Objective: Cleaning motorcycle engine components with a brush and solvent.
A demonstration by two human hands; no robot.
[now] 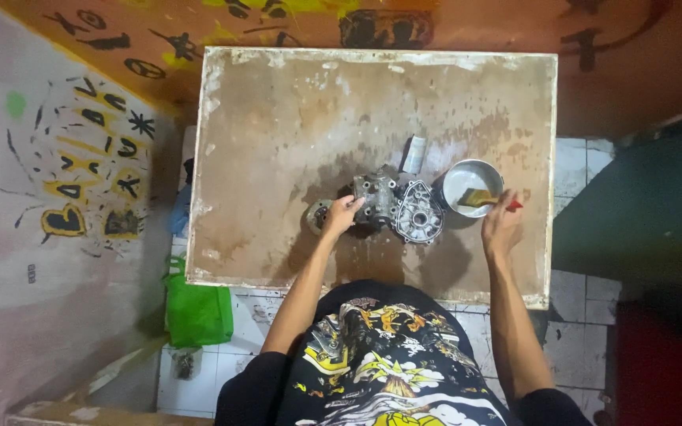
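The engine casing (398,207), a grey cast-metal part with bolt holes and a ribbed cover, lies near the centre of the tabletop (278,134), slightly toward the near edge. The tabletop surface is brown, stained and worn, with pale chipped edges.

The left hand (342,216) is closed on the left end of the engine casing, fingers wrapped over its upper edge. A round metal disc (316,214) lies just beside this hand, partly covered by it.

The right hand (500,225) is clenched around the red handle of a paintbrush (484,199). The bristles of the paintbrush rest inside a round metal bowl (467,175), which stands just to the right of the engine casing, touching or nearly touching it. The contents of the bowl cannot be determined.

A small pale cylindrical container (414,154) lies on the tabletop just behind the engine casing.

A green bag (196,312) sits on the tiled floor (586,339) beside the left near corner of the tabletop. The wall (65,197) at the left carries yellow and black painted markings.
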